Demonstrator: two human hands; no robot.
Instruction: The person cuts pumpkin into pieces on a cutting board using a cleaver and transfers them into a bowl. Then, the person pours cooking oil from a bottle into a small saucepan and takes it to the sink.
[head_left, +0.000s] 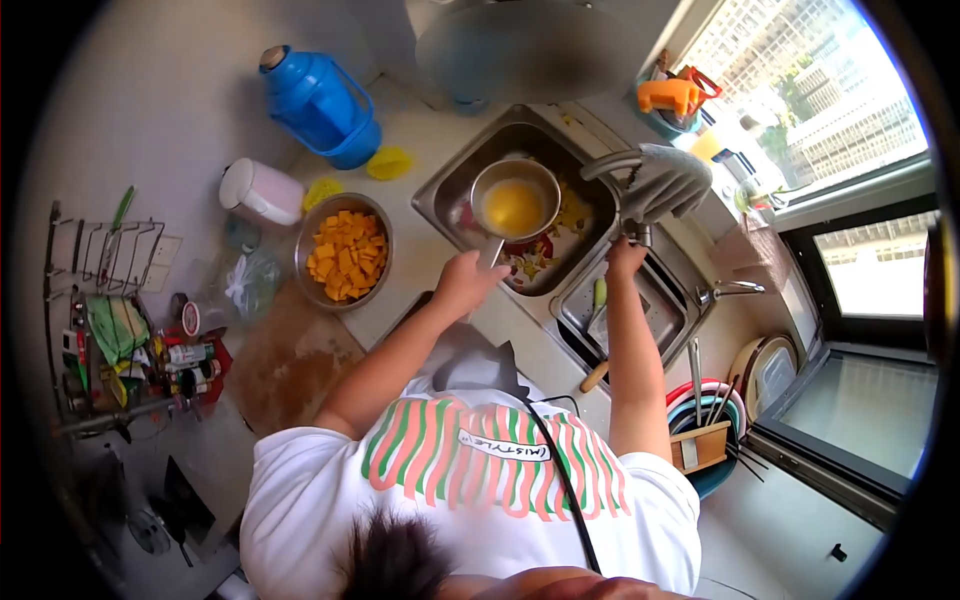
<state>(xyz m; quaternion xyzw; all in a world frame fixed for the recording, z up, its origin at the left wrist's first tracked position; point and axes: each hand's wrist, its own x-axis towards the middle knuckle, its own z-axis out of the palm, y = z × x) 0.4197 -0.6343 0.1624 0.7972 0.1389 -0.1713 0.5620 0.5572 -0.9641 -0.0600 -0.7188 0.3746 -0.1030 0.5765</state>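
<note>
My left hand [474, 284] is closed round the handle of a metal saucepan [482, 192], which I hold over the sink [440, 190]. Yellowish liquid shows inside the pan. My right hand [627, 256] is at the faucet [640, 236] on the sink's right side, its fingers closed against the metal fitting. A grey cloth [672, 182] hangs over the faucet's neck. Peelings [530, 265] in red and yellow lie in the bottom of the sink. In the smaller basin below my right hand are a metal tray [648, 312] and a knife or peeler with a wooden handle [594, 377].
A steel bowl of orange cubes [347, 252] stands left of the sink, near a blue thermos [322, 105] and a pale pink canister [262, 192]. A brown cutting board [290, 360] lies at the left. Stacked basins and a wooden utensil holder [700, 447] stand right.
</note>
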